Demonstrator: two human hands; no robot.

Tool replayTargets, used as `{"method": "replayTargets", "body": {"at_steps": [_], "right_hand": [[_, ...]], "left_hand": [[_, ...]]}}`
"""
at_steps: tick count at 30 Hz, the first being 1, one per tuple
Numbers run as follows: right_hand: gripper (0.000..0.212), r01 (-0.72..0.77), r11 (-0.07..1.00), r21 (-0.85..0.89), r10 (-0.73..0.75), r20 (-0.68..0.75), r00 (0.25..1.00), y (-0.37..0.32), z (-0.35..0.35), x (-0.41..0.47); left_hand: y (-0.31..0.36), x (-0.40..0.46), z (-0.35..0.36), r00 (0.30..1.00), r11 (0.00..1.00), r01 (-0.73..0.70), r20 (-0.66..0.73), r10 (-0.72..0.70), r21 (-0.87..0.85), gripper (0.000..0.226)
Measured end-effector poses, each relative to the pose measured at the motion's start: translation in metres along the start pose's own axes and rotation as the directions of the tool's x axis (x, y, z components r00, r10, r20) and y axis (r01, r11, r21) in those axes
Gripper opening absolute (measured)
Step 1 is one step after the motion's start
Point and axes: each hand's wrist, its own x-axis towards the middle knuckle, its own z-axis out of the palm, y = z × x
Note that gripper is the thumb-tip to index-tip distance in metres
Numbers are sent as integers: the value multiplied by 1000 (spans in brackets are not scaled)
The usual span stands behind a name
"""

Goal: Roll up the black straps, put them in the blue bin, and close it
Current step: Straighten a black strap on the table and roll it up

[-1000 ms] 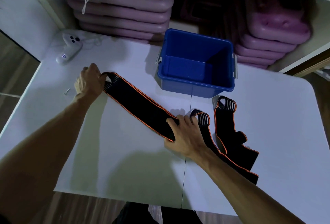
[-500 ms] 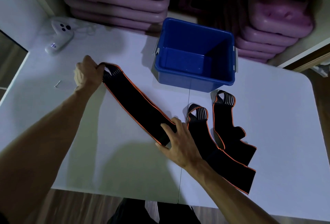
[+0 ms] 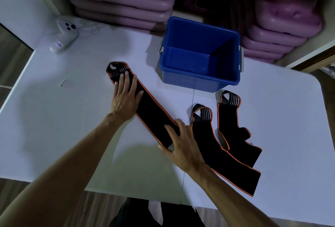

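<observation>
A black strap with orange edging lies flat and diagonal on the white table. My left hand presses flat on its far looped end, fingers spread. My right hand rests spread on its near end. Two more black straps lie to the right: one runs under my right wrist, the other is partly folded. The blue bin stands open and empty behind them, with no lid in view.
A white game controller and a small screw lie at the table's far left. Stacked pink plastic pieces fill the shelves behind the bin. The table's near edge is close to my body.
My left hand let go of the strap's looped end and now lies flat on top of it. The strap settled flat on the table. My right hand stays on the near end.
</observation>
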Motion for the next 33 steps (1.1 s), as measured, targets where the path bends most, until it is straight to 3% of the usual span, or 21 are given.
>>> {"method": "replayTargets", "body": {"at_steps": [10,15,18,22,28,33], "right_hand": [[49,-1,1000,25,2,-34,999,-7,5,-6],[56,-16,998,63,18,-39,999,-5,6,-8],[66,-26,998,65,28,-29,999,-4,5,-9],[74,-21,998,65,22,-23,999,-5,7,-10],[65,20,998,51,-20,-7,1000,-5,10,-14],[72,98,984,151,-107,49,993,12,0,-17]], "left_hand": [[0,17,-3,999,997,-19,47,15,78,66],[22,-5,1,992,999,42,-114,-45,-35,60],[29,-21,13,999,1000,9,-52,-9,-2,61],[39,-18,22,994,995,94,-54,-92,30,61],[39,-18,21,995,995,91,-55,-89,43,61],[38,-45,3,976,996,20,-213,-38,-87,54]]}}
